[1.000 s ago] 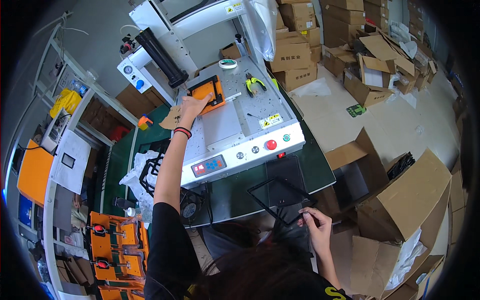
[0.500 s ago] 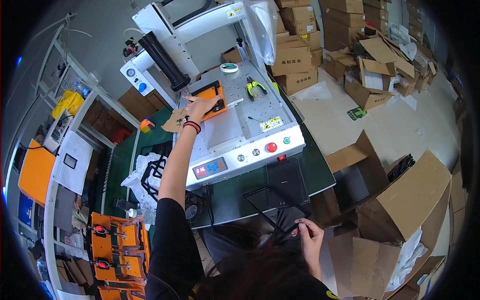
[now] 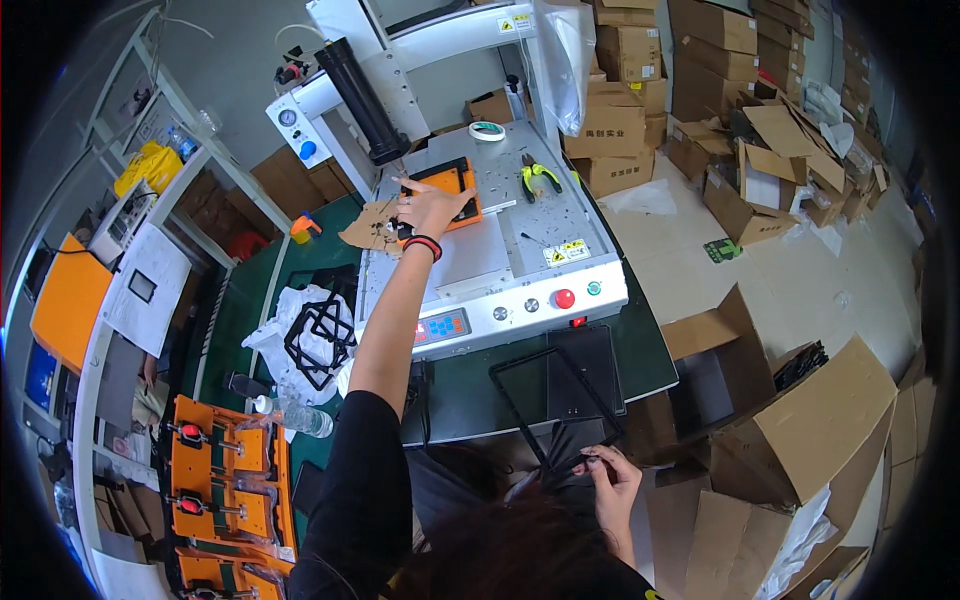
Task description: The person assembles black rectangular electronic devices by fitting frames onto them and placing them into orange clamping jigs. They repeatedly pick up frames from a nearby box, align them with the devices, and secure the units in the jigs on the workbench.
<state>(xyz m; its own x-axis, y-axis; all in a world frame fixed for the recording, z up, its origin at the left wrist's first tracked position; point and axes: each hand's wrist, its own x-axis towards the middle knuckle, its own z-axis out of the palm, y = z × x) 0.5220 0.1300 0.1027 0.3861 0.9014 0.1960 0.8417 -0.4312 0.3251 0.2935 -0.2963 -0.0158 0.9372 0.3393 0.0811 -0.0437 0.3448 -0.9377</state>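
an orange block (image 3: pixel 446 181) is set on the grey bed (image 3: pixel 562 222) of the white machine (image 3: pixel 515 308), and the left hand (image 3: pixel 430 212) is laid over it, fingers spread wide. a thin black frame (image 3: pixel 517 415) is held by its near side, pinched in the right hand (image 3: pixel 612 482).
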